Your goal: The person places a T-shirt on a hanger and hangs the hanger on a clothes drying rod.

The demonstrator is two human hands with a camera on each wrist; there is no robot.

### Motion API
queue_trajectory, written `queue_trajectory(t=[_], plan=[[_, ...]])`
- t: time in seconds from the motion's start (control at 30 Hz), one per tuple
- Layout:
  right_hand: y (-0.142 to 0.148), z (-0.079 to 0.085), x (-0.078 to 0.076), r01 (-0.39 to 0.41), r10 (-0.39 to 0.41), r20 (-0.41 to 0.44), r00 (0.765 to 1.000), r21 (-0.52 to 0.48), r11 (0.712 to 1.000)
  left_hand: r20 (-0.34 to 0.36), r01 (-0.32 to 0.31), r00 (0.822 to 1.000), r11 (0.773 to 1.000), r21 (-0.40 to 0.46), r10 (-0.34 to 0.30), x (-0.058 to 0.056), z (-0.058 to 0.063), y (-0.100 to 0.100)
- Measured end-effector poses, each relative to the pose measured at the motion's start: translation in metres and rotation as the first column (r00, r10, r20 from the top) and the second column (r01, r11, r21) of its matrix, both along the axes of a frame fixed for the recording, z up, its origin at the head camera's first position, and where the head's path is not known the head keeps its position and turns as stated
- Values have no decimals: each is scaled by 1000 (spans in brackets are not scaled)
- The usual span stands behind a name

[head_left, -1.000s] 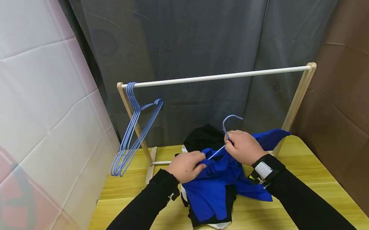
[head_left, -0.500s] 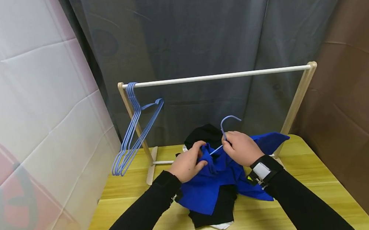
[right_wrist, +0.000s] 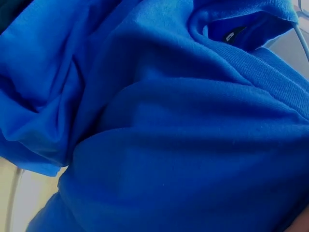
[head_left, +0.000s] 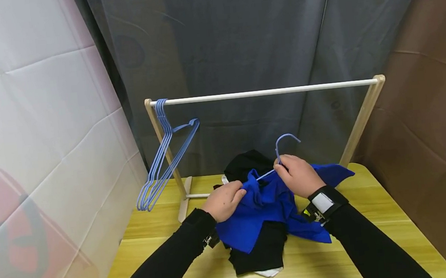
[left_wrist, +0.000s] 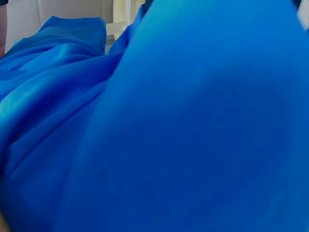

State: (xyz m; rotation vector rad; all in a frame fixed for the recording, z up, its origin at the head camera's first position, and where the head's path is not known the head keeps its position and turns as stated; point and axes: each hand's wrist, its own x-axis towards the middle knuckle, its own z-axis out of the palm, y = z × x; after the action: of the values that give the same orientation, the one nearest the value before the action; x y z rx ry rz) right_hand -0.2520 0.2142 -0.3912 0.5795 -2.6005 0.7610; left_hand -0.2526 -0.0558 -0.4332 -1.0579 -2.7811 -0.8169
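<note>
Head view: over the last half second the left hand has dropped a little from the collar, its fingers and thumb now together, pinching the blue T-shirt at lower centre, while the right hand, gripping the blue hanger just below its hook, has edged up and rightward. The hanger's arm slants down to the ribbed neckband, at upper right in the right wrist view, so the hanger seems only partly inside the shirt.
</note>
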Motion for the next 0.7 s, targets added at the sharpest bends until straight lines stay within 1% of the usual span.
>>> queue_trajectory(t=[0.2, 0.3, 0.37, 0.47, 0.57, 0.7], plan=[[7, 0, 2, -38, 40, 45, 998, -58, 998, -36, -29, 999, 1000, 12, 29, 1, -5, -1], [15, -2, 3, -33, 42, 96, 994, -98, 995, -57, -36, 998, 999, 12, 37, 1, -4, -3], [23, -5, 3, -23, 36, 123, 992, -102, 994, -75, -42, 996, 999, 13, 43, 1, -3, -5], [36, -10, 1, -12, 21, 142, 990, -67, 998, -100, -54, 993, 998, 19, 56, -1, -1, -9], [48, -16, 0, 15, -15, 134, 991, 1, 1000, -106, -62, 992, 998, 32, 65, -1, -1, -13], [65, -22, -2, 57, -63, 64, 996, 93, 994, -92, -77, 993, 996, 41, 80, -3, -1, -18]])
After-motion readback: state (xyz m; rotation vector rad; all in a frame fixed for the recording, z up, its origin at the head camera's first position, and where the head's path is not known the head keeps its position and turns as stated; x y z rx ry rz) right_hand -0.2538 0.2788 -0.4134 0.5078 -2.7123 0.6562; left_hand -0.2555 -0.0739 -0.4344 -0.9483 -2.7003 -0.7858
